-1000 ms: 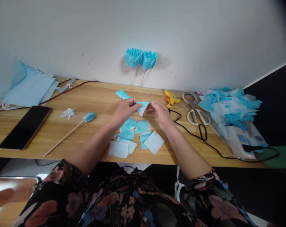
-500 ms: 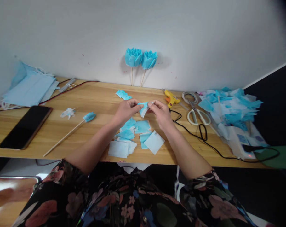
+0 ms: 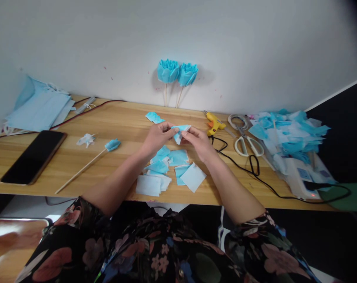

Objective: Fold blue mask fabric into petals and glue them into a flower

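Observation:
A small folded blue piece of fabric (image 3: pixel 180 133) is pinched between my two hands above the middle of the table. My left hand (image 3: pixel 161 135) grips its left end, and my right hand (image 3: pixel 196 139) has its right side between thumb and fingers. Just below them lie several cut blue and white squares (image 3: pixel 178 158). A pleated blue strip (image 3: pixel 154 117) rests behind my left hand. To the left, a wooden stick (image 3: pixel 81 171) carries a small blue bud (image 3: pixel 112 145) at its tip.
Two blue flowers (image 3: pixel 168 71) on sticks lean on the wall. At right are a yellow glue gun (image 3: pixel 215 123), scissors (image 3: pixel 249 146), a tape roll (image 3: pixel 238 122), a scrap pile (image 3: pixel 296 131) and a black cable. At left are a phone (image 3: pixel 34 157) and masks (image 3: pixel 38 110).
My right thumb and fingers have shifted slightly on the blue piece, and its upper edge now looks wider and straighter. The view has moved very little.

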Action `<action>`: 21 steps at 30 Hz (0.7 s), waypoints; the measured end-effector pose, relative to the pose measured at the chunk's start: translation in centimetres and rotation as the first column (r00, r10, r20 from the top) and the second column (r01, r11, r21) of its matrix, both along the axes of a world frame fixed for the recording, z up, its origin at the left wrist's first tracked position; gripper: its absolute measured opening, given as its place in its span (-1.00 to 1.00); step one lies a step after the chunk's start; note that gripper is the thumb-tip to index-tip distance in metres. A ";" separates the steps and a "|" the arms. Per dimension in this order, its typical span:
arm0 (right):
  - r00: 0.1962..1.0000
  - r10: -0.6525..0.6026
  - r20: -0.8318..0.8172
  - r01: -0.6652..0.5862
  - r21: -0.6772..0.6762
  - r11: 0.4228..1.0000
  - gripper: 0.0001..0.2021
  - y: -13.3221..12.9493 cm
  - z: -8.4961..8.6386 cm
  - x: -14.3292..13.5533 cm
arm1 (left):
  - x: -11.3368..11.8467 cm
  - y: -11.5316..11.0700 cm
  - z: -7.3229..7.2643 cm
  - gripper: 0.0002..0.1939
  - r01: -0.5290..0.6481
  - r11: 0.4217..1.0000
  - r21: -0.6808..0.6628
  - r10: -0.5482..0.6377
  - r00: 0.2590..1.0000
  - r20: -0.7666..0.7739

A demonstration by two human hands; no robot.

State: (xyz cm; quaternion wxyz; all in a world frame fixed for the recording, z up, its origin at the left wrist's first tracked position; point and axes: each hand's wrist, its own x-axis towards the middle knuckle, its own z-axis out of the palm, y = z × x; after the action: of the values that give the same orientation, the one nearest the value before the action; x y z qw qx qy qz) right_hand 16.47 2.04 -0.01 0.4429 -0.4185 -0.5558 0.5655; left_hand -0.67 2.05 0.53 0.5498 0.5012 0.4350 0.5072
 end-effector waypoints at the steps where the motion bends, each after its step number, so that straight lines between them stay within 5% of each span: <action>1: 1.000 -0.003 0.001 0.003 0.001 1.000 -0.64 0.0 -0.1 0.0 | 0.0 0.0 0.0 -0.79 -0.003 1.000 0.003 0.003 1.000 -0.008; 21: 0.999 -0.033 0.026 0.032 0.039 0.999 -0.80 0.1 0.5 -0.3 | -0.4 0.1 -0.2 -0.61 -0.011 0.999 0.036 0.012 1.000 -0.019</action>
State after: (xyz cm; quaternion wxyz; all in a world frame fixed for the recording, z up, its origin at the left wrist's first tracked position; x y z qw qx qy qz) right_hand 16.18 2.12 0.49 0.4525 -0.4263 -0.5655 0.5419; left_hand -1.07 2.20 0.29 0.5336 0.5132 0.4340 0.5134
